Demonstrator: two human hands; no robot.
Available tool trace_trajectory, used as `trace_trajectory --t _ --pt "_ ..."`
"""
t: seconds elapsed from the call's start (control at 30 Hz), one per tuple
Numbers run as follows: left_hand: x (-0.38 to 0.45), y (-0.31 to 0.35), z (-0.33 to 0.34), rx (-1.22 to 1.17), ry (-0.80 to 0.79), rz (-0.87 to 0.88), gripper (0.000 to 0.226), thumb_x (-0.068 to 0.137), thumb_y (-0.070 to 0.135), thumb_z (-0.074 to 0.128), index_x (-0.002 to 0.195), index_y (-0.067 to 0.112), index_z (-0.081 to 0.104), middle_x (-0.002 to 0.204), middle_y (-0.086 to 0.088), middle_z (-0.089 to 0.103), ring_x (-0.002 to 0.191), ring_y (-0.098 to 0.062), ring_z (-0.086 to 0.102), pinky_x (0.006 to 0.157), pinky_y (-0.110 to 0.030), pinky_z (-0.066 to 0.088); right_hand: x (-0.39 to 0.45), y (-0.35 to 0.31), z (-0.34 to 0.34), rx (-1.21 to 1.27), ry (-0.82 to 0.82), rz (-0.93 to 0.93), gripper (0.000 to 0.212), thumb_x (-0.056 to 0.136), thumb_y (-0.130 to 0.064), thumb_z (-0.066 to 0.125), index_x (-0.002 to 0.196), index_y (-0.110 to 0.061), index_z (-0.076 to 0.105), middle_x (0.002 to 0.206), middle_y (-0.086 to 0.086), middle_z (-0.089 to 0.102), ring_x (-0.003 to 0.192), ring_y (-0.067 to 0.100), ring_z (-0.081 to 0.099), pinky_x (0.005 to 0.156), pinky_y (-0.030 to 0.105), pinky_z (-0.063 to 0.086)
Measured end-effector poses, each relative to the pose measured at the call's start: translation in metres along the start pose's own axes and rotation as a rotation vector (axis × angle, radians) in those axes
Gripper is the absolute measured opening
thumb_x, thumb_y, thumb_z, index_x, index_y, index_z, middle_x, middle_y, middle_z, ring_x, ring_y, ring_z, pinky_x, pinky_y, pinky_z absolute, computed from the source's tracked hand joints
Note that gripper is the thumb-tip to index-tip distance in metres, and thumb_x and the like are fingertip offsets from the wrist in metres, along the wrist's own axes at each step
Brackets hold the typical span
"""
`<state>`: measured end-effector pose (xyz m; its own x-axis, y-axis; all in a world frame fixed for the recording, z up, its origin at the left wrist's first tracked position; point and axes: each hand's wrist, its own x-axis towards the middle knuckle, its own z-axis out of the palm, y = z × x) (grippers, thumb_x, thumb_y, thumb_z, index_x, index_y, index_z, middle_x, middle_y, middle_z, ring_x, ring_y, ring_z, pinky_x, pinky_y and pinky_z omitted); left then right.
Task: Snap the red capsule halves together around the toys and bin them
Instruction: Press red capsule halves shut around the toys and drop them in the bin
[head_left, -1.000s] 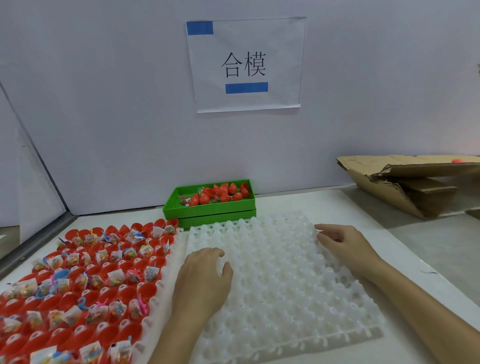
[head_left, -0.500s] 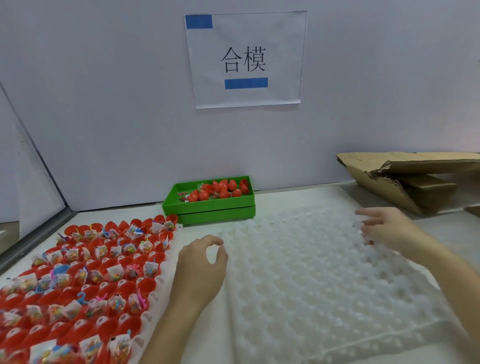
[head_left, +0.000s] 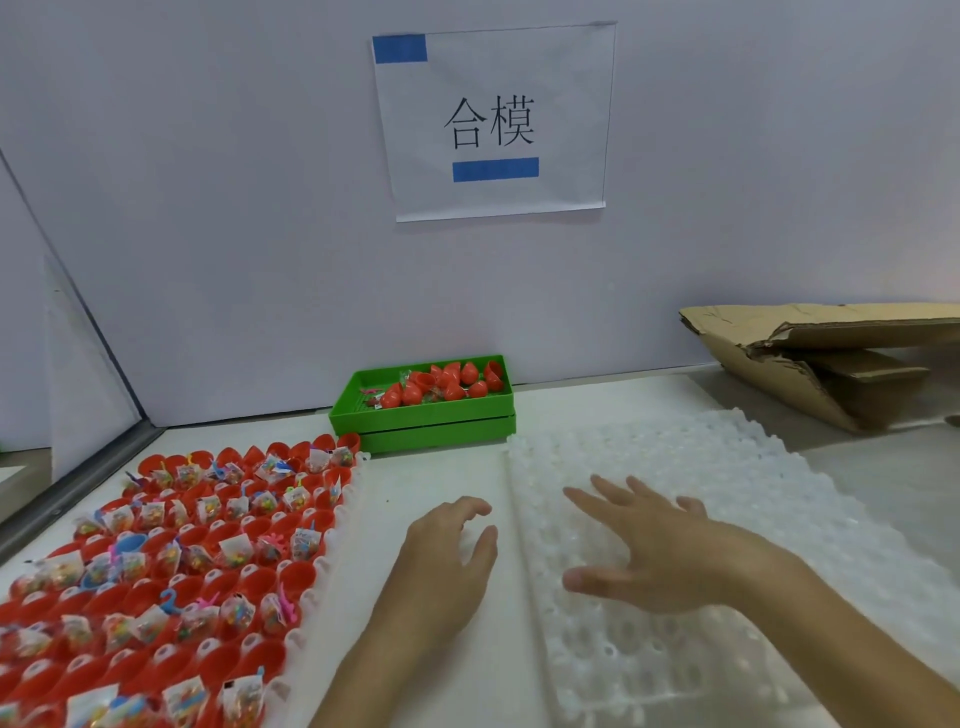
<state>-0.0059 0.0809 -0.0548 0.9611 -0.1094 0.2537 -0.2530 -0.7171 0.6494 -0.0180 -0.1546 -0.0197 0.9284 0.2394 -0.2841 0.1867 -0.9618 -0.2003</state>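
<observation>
Head view: red capsule halves (head_left: 171, 561) packed with bagged toys (head_left: 234, 551), filling a tray left of the white dimpled tray (head_left: 727, 519). Left hand (head_left: 447, 561) just left of that white tray, fingers loosely curled, empty. Right hand (head_left: 654, 551) above it, fingers spread, contact unclear. Green bin (head_left: 423, 410) holding red capsules, just behind. Torn cardboard (head_left: 810, 358) behind-right.

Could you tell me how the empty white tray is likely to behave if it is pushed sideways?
The white tray looks thin and translucent, so probably light and slightly flexible. On the smooth tabletop it would likely slide easily under the right hand.
</observation>
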Motion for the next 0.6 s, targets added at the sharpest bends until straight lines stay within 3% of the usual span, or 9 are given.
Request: trace_trajectory --t 0.13,0.23,0.33,0.4,0.47,0.6 --pt "-0.001 -0.001 0.001 0.015 -0.021 0.03 0.027 0.099 0.024 0.053 0.125 0.031 0.058 0.116 0.02 0.052 0.12 -0.008 0.049 0.099 -0.02 0.037 -0.002 0.024 -0.016 0.065 0.074 0.06 0.086 0.083 -0.081 0.042 0.155 -0.049 0.008 0.166 -0.014 -0.005 0.154 0.016 -0.009 0.123 0.052 0.001" --pt "-0.002 0.0 0.002 0.014 -0.019 0.058 0.027 0.099 0.022 0.053 0.123 0.033 0.058 0.118 0.02 0.055 0.119 -0.006 0.049 0.098 -0.017 0.035 -0.008 0.027 -0.027 0.039 0.258 0.096 0.078 0.089 -0.069 0.047 0.156 -0.042 0.017 0.167 -0.01 0.005 0.154 0.016 -0.003 0.122 0.052 0.011" --pt "-0.002 -0.001 0.002 0.037 -0.015 0.066 0.027 0.099 0.025 0.051 0.124 0.035 0.057 0.124 0.021 0.055 0.121 -0.003 0.048 0.098 -0.014 0.033 -0.016 0.014 -0.031 0.066 0.217 0.282 0.087 0.086 -0.077 0.022 0.158 -0.031 0.005 0.167 0.003 0.006 0.153 0.034 0.007 0.118 0.057 0.026" --pt "-0.001 -0.002 0.002 0.052 -0.019 0.06 0.028 0.1 0.027 0.05 0.126 0.035 0.056 0.127 0.02 0.054 0.122 -0.001 0.046 0.1 -0.013 0.032 -0.017 -0.003 -0.019 0.052 0.062 0.34 0.089 0.083 -0.081 0.007 0.157 -0.035 -0.005 0.167 0.007 0.0 0.151 0.046 0.004 0.116 0.065 0.019" --pt "-0.002 -0.002 0.003 0.06 -0.027 0.063 0.028 0.1 0.028 0.05 0.127 0.034 0.056 0.127 0.02 0.054 0.122 -0.001 0.046 0.102 -0.014 0.032 -0.009 -0.018 -0.001 -0.042 -0.003 0.359 0.082 0.086 -0.081 0.006 0.155 -0.04 -0.012 0.166 0.012 -0.012 0.148 0.054 -0.006 0.113 0.07 0.009" --pt "-0.002 -0.003 0.006 0.055 -0.043 0.082 0.028 0.099 0.028 0.049 0.126 0.033 0.057 0.125 0.019 0.056 0.121 -0.001 0.048 0.105 -0.019 0.037 0.017 -0.027 0.018 -0.089 0.169 0.356 0.072 0.098 -0.066 0.016 0.157 -0.034 -0.008 0.164 0.02 -0.012 0.143 0.061 -0.008 0.115 0.066 0.009"
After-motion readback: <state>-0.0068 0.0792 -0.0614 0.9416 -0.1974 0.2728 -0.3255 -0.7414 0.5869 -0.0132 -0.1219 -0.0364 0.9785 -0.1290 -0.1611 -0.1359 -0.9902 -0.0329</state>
